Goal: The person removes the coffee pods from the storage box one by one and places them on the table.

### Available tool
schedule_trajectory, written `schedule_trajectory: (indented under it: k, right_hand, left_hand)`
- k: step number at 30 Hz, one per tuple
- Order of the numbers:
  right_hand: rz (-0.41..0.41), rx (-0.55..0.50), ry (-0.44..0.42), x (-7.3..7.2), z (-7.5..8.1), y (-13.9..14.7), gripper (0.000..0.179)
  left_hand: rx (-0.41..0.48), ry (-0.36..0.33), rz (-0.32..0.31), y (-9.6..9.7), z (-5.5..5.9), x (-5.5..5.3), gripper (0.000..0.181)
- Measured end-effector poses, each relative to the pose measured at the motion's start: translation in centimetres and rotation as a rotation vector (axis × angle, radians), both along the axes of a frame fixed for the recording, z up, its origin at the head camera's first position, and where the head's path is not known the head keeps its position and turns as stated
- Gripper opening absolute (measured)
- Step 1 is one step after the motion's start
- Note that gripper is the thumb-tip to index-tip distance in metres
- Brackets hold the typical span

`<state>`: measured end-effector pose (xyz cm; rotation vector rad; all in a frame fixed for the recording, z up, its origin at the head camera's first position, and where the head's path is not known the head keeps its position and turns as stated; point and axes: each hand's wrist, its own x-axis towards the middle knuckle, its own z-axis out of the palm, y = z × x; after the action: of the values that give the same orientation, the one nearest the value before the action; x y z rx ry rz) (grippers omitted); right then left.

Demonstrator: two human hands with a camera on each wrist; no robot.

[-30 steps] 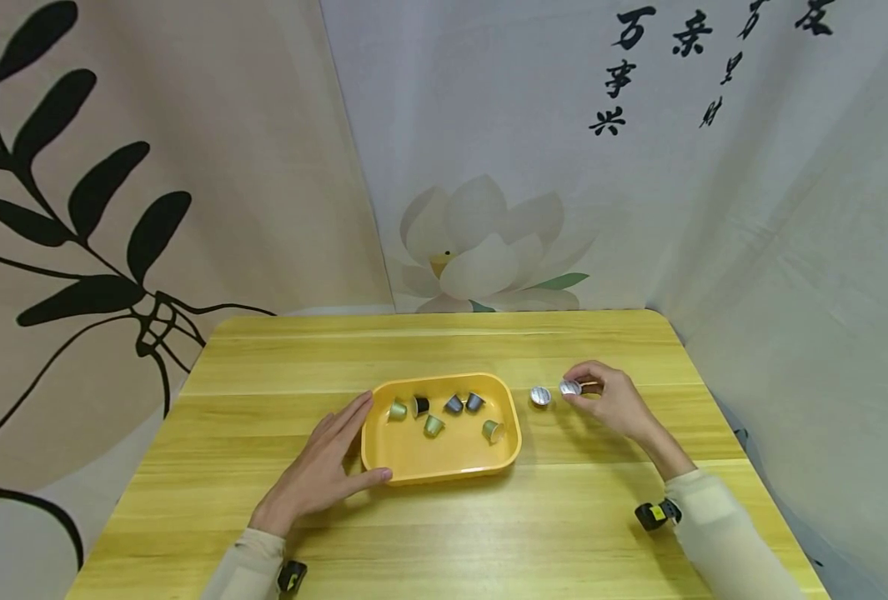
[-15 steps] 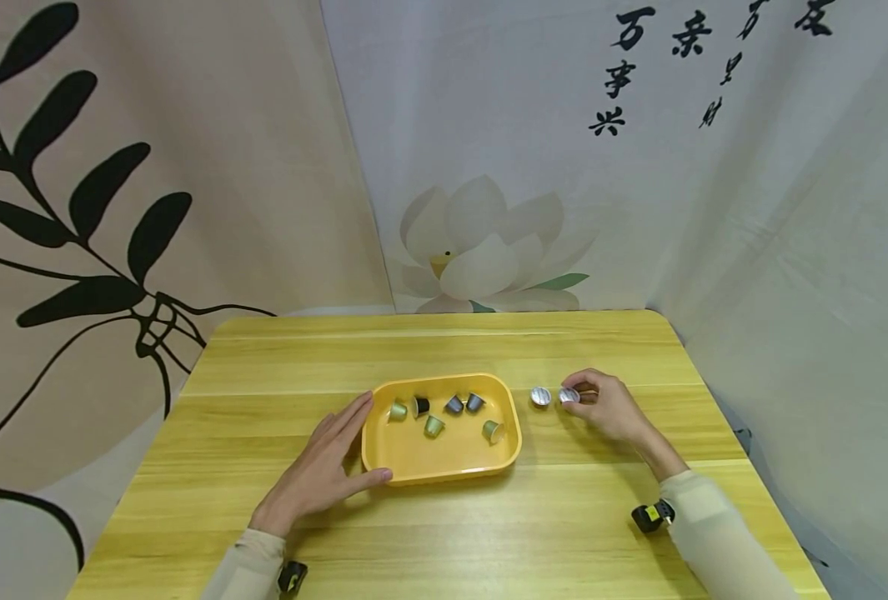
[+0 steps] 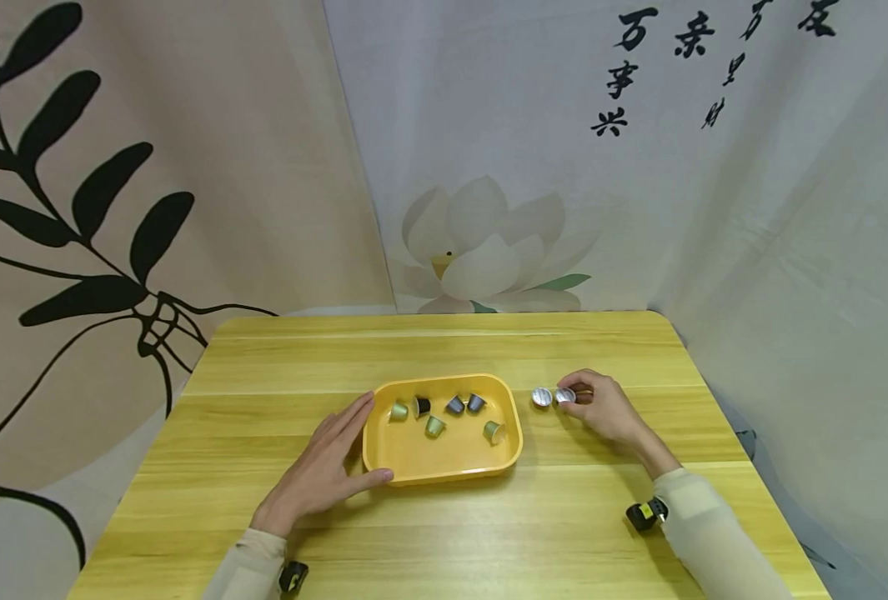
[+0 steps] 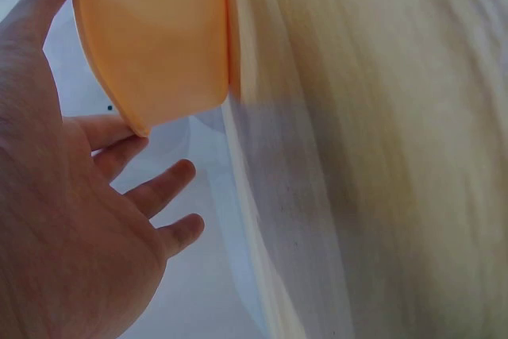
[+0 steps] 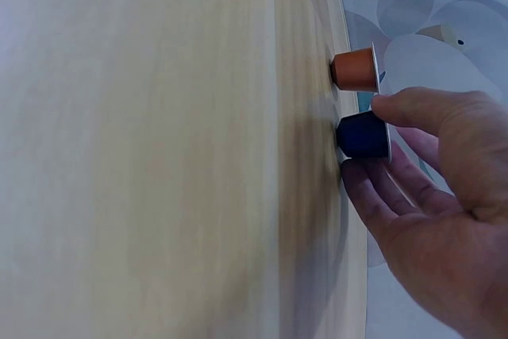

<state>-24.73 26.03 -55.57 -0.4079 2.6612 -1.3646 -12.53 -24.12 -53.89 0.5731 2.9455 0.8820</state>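
In the head view my right hand (image 3: 601, 406) pinches a coffee capsule by its silver lid (image 3: 565, 396). From the right wrist, this coffee capsule (image 5: 363, 135) shows dark blue, narrow end down at the tabletop, thumb and fingers around its rim. Just left of it stands an orange-brown capsule (image 5: 355, 70), silver lid (image 3: 541, 397) up. My left hand (image 3: 321, 472) rests with fairly straight fingers against the left end of a yellow tray (image 3: 444, 471), thumb at its front corner. Its fingertips touch the tray wall (image 4: 159, 37) in the left wrist view.
Several capsules lie on their sides inside the tray: green ones (image 3: 434, 427), a black one (image 3: 422, 407) and two blue-grey ones (image 3: 454, 405). The wooden table (image 3: 444, 542) ends at a back edge before a printed cloth (image 3: 489, 125).
My right hand has come slightly nearer and to the left, lowering the blue capsule beside the orange-brown one. The left hand and the tray keep their places.
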Motion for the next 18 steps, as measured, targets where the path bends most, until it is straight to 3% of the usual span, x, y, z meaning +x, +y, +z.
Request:
schedule_trajectory:
  k: [18]
  right_hand:
    - [0.025,0.010,-0.027,0.20,0.58,0.02,0.042]
  left_hand:
    - [-0.011,0.001,0.005,0.02,0.06,0.06,0.121]
